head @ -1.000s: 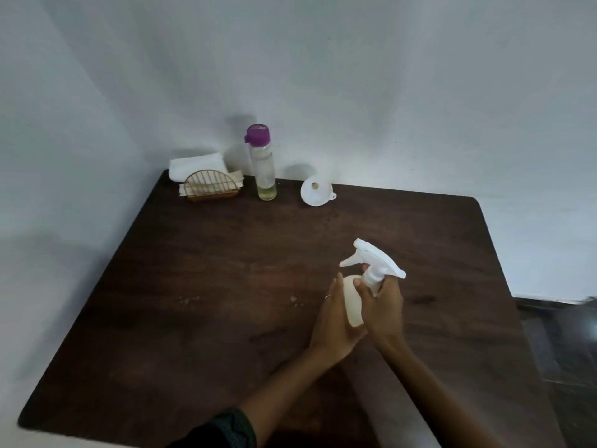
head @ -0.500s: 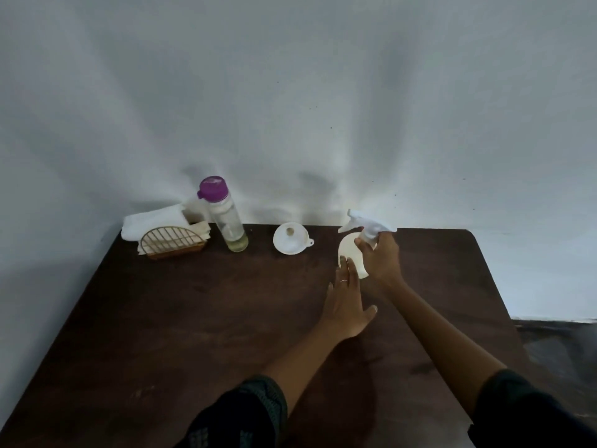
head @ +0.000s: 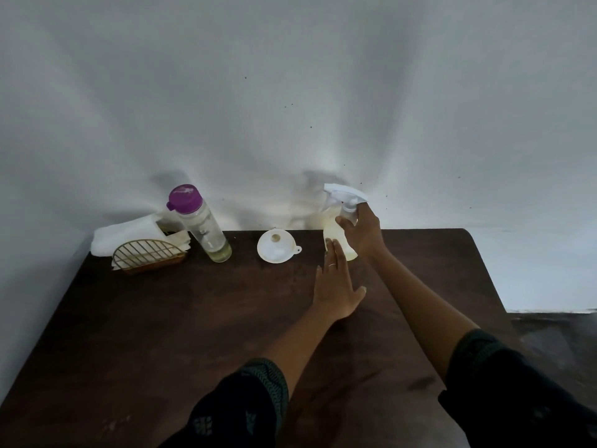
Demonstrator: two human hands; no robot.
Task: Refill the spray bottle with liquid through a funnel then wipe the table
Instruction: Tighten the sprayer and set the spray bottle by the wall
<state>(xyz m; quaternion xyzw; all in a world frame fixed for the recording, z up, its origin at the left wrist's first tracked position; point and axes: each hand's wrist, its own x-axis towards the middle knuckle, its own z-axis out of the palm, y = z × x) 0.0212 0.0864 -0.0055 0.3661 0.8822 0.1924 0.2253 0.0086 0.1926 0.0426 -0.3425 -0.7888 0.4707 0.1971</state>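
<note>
- A pale, translucent spray bottle (head: 339, 234) with a white trigger head stands at the far edge of the dark wooden table (head: 161, 318), right of centre in the frame, close against the white wall. A second ago it stood near the middle of the table, so it has been carried back toward the other supplies.
- The right hand (head: 363, 232) grips the bottle's neck just under the trigger, fingers curled round it. The head looks still screwed on.
- The left hand (head: 336, 286) lies below the bottle with straight, slightly spread fingers, a ring on one, the fingertips (head: 331, 247) at the bottle's base. Earlier it cupped the body.
- Just left of the bottle, a white funnel (head: 277, 250) lies on the table, spout up.
- Further left stands a clear refill bottle (head: 203, 227) with a purple cap and a little yellowish liquid at the bottom.
- At the upper left corner of the table sit a gold wire napkin holder (head: 147, 255) and a folded white cloth (head: 124, 232).
- Judging from this, refilling has not begun; unscrewing the head seems next.
</note>
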